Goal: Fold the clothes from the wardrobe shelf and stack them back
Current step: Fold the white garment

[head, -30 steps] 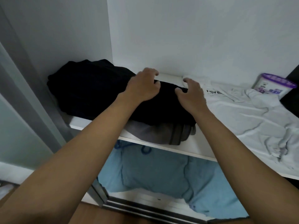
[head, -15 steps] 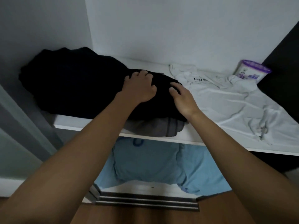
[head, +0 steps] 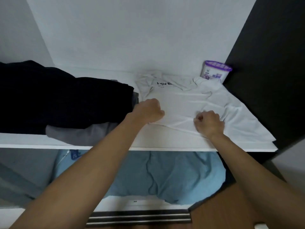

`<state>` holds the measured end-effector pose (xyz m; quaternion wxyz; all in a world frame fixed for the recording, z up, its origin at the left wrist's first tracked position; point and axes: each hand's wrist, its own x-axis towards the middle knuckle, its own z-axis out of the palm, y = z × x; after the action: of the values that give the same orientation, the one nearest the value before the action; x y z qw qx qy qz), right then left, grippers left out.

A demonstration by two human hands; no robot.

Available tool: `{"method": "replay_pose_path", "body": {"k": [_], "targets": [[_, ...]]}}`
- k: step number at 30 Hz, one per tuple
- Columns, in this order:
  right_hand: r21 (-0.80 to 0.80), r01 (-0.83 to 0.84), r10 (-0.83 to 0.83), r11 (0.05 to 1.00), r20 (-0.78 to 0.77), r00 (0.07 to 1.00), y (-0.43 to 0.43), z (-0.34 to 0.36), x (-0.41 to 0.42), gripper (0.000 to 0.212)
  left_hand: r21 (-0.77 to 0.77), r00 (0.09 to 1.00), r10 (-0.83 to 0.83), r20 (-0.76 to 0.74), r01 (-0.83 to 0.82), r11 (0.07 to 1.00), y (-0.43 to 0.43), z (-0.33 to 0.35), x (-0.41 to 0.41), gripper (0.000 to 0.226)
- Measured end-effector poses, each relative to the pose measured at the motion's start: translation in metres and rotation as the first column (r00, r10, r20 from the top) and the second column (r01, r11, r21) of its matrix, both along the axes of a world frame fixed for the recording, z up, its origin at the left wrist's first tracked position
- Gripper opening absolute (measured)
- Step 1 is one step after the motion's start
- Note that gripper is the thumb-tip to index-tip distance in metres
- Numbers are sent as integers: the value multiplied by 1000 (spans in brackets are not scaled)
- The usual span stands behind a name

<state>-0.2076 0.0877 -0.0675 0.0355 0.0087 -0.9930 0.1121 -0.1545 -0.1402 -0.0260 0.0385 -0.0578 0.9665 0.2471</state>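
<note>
A white T-shirt (head: 186,100) with dark lettering lies spread and creased on the right half of the white wardrobe shelf (head: 24,140). My left hand (head: 148,111) grips its near left edge with curled fingers. My right hand (head: 208,122) pinches the fabric near the front hem. On the shelf's left side a folded black garment (head: 62,100) lies on top of a grey garment (head: 79,133).
A white tub with a purple lid (head: 215,71) stands at the shelf's back right corner, against a dark side panel (head: 270,71). Light blue fabric (head: 165,176) lies on the level below. Metal sliding rails (head: 138,217) run along the bottom.
Both hands left the black folded garment and moved right onto the white T-shirt, where they now hold its near edge. The view shifted right.
</note>
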Motion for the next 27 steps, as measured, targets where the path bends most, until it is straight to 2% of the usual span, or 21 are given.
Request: {"method": "replay_pose_path", "body": {"k": [2,5,6,8,10,12,14,15,18,20,22,25,27], "targets": [[32,-86,87,996,-29,996,9,-3,-7,24,130,993,40,109,-54,990,15,-11,-9,28],[38,-187,188,982,-6,982,17,-4,-14,29,308,943,151,295,-244,920,35,-23,-12,36],[-25,-209,209,978,7,978,21,-4,-14,28,352,927,181,329,-298,887,42,-25,-10,41],[-296,-221,246,929,49,968,31,-1,-13,23,445,908,217,359,-370,816,51,-27,-4,55],[-568,-189,281,801,79,956,38,3,-6,21,563,889,216,403,-427,708,59,-24,1,66],[-656,-214,331,724,58,942,43,9,12,27,688,877,162,453,-460,561,70,-18,4,71],[-696,-254,405,671,57,913,44,11,40,32,769,883,121,454,-457,447,85,-14,7,67],[-724,-263,444,638,66,894,45,10,54,31,792,890,103,444,-443,420,95,-14,9,61],[-754,-316,569,576,92,817,57,10,90,22,825,929,121,351,-367,430,126,-17,25,28],[-761,-326,622,561,128,773,70,9,105,17,830,943,180,281,-332,447,137,-23,40,22],[-799,-278,601,534,127,789,84,11,119,13,848,950,200,239,-304,433,137,-28,59,28],[-797,-266,472,542,26,881,97,10,143,9,893,944,245,220,-296,340,125,-28,100,26],[-730,-309,420,610,-33,907,96,6,165,36,911,948,242,207,-277,306,116,-26,133,23]]}}
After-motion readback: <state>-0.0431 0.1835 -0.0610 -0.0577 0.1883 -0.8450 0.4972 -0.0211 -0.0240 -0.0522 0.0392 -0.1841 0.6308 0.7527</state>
